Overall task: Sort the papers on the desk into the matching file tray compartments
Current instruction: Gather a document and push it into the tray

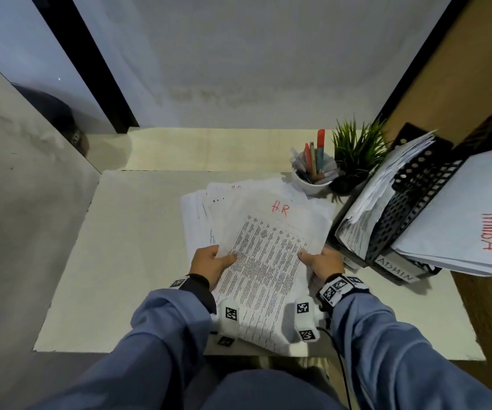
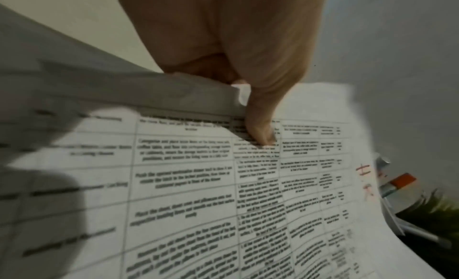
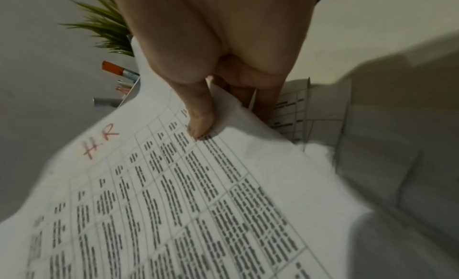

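Note:
A printed table sheet marked "HR" in red (image 1: 265, 255) (image 2: 248, 194) (image 3: 174, 185) is held over a fanned pile of papers (image 1: 203, 211) on the desk. My left hand (image 1: 213, 260) (image 2: 255, 124) pinches its left edge, thumb on top. My right hand (image 1: 320, 261) (image 3: 201, 124) pinches the right edge, thumb on the print and fingers underneath. The black mesh file tray (image 1: 416, 196) stands at the right, with a stuffed compartment and a front label reading ADMIN (image 1: 394, 269). A stack with red "Admin" writing (image 1: 475, 220) lies on top of it.
A white cup of pens and markers (image 1: 313, 173) and a small potted plant (image 1: 357, 155) stand behind the pile, beside the tray. The pale desk (image 1: 138, 247) ends at a wall to the left and a brown panel (image 1: 460, 69) to the right.

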`<act>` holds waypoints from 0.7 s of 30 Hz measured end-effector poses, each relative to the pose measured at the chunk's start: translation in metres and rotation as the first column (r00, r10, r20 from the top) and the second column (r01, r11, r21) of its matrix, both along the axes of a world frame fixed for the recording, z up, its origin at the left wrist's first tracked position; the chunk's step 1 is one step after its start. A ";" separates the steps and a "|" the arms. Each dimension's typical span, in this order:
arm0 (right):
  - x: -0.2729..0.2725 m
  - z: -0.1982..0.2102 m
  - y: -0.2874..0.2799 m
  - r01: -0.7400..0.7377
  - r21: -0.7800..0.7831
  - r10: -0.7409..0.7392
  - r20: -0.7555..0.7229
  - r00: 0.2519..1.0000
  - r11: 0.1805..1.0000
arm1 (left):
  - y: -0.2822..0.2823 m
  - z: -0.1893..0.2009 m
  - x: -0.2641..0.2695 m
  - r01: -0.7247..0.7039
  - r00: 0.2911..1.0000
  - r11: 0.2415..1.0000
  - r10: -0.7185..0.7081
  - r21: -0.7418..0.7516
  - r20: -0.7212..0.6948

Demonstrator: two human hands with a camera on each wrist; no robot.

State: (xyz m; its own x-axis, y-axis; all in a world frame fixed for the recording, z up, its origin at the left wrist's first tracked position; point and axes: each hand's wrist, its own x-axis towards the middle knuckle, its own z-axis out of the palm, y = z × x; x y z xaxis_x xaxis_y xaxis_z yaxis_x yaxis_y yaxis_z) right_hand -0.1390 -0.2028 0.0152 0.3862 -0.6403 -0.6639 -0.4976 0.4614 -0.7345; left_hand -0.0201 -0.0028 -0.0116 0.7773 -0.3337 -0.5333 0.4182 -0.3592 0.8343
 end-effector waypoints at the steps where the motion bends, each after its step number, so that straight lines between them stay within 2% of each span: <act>1: 0.000 -0.001 -0.002 -0.005 -0.017 0.005 -0.006 1.000 1.000 | 0.000 -0.001 0.001 -0.021 1.000 1.000 0.021 -0.010 0.009; 5: 0.001 -0.004 -0.001 0.014 -0.015 -0.013 0.011 1.000 1.000 | 0.002 0.006 0.005 -0.115 0.992 0.993 0.113 0.017 0.062; 10: -0.005 -0.017 -0.009 0.112 0.065 -0.113 0.022 0.993 0.992 | 0.020 -0.010 0.023 -0.172 0.983 0.985 0.169 0.034 0.068; 12: -0.006 -0.020 -0.006 0.138 0.102 -0.145 0.070 0.987 0.985 | 0.024 -0.010 0.027 -0.188 0.981 0.982 0.185 0.037 0.060; 16: -0.006 -0.019 -0.001 0.134 0.062 -0.142 0.156 0.977 0.989 | 0.022 0.004 0.028 -0.202 0.978 0.979 0.201 0.022 0.056; 21: 0.004 -0.014 0.001 0.116 0.029 -0.120 0.166 0.979 0.993 | 0.013 0.023 0.020 -0.162 0.985 0.987 0.161 -0.007 -0.064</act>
